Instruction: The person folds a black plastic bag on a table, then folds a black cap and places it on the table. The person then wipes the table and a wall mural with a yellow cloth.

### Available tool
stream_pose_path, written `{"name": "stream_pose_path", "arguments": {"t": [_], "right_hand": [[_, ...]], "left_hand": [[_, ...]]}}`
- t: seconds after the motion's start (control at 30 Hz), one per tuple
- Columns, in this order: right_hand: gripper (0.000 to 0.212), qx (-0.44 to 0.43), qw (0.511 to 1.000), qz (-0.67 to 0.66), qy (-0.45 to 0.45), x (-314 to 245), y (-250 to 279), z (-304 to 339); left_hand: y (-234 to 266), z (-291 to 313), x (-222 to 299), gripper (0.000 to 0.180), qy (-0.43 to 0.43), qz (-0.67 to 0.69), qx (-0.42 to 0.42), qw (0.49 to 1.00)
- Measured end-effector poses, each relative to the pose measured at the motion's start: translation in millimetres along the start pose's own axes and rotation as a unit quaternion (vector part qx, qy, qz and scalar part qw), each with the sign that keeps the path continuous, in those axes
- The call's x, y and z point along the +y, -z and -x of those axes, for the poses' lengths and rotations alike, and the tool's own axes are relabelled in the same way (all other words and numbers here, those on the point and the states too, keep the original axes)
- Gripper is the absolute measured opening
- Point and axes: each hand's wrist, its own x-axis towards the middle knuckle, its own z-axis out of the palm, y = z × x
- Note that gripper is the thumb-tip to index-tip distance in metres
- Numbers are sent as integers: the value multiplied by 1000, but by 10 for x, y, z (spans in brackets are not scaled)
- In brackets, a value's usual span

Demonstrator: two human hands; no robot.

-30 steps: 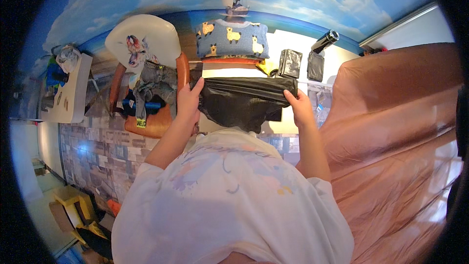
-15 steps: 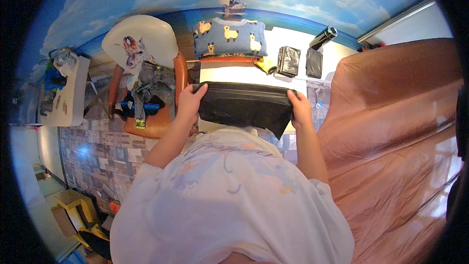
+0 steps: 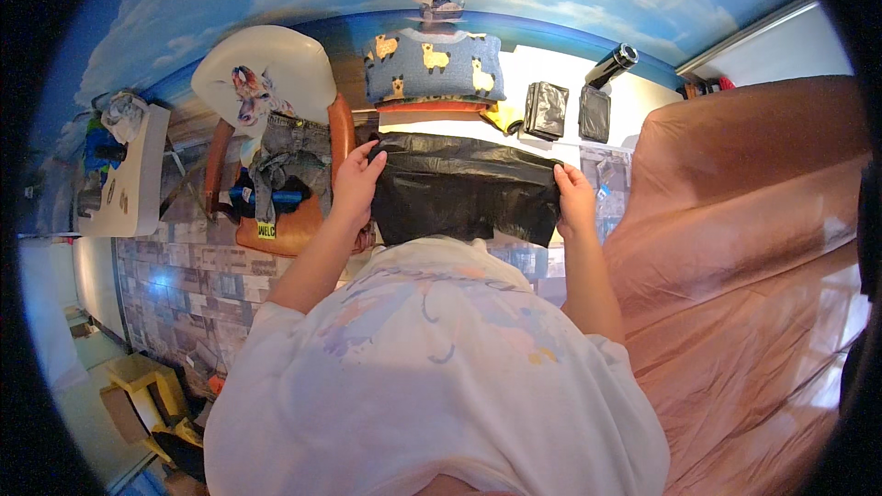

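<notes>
A black plastic bag (image 3: 464, 191) is stretched sideways in front of me, thin, shiny and creased. My left hand (image 3: 356, 182) pinches its upper left corner, and my right hand (image 3: 574, 199) pinches the upper right one. The bag hangs down between them over the near edge of the white table (image 3: 432, 122). Just beyond it lies a stack of folded clothes, topped by a blue sweater (image 3: 434, 69) with yellow llamas. Right of that stack are a folded black plastic bundle (image 3: 547, 110) and a smaller one (image 3: 595, 117).
A black cylinder (image 3: 614, 64) stands at the table's back right. To the left, a chair (image 3: 266, 64) carries grey jeans (image 3: 296, 156). A brown-covered couch (image 3: 744, 184) fills the right side. A white side table (image 3: 138, 179) is at far left, a yellow step stool (image 3: 147, 395) lower left.
The bag's upper edge has risen slightly and moved away from me, and its lower part now hangs more spread out. Both hands keep their hold on the corners.
</notes>
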Motion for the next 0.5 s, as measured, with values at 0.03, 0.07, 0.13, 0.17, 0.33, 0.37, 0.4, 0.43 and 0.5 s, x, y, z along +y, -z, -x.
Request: {"name": "stream_pose_path", "arguments": {"t": [0.03, 0.07, 0.13, 0.17, 0.33, 0.37, 0.4, 0.43, 0.5], "right_hand": [[18, 14, 1000, -4, -20, 7, -21, 1], [18, 30, 998, 53, 5, 72, 15, -41], [18, 62, 983, 167, 52, 131, -18, -63], [20, 80, 945, 312, 64, 119, 28, -39], [28, 25, 1000, -7, 17, 0, -195, 147], [29, -4, 1000, -1, -19, -28, -185, 170], [31, -32, 998, 5, -53, -59, -158, 189], [41, -88, 990, 105, -28, 36, 1, 133], [46, -20, 991, 133, 12, 128, 51, 49]], "left_hand": [[32, -53, -79, 37, -3, -17, -4, 1000], [62, -99, -154, 36, -6, -34, -9, 999], [-6, -46, -164, 33, 0, -93, 38, 995], [-36, -13, -156, 34, 16, -112, 57, 992], [271, -276, -581, 38, -13, -104, 106, 989], [255, -228, -492, 39, 5, -113, 88, 990], [214, -181, -386, 40, 22, -122, 68, 990], [158, -160, -328, 39, 10, -112, 62, 992], [119, -112, -271, 39, -14, -91, 59, 994]]}}
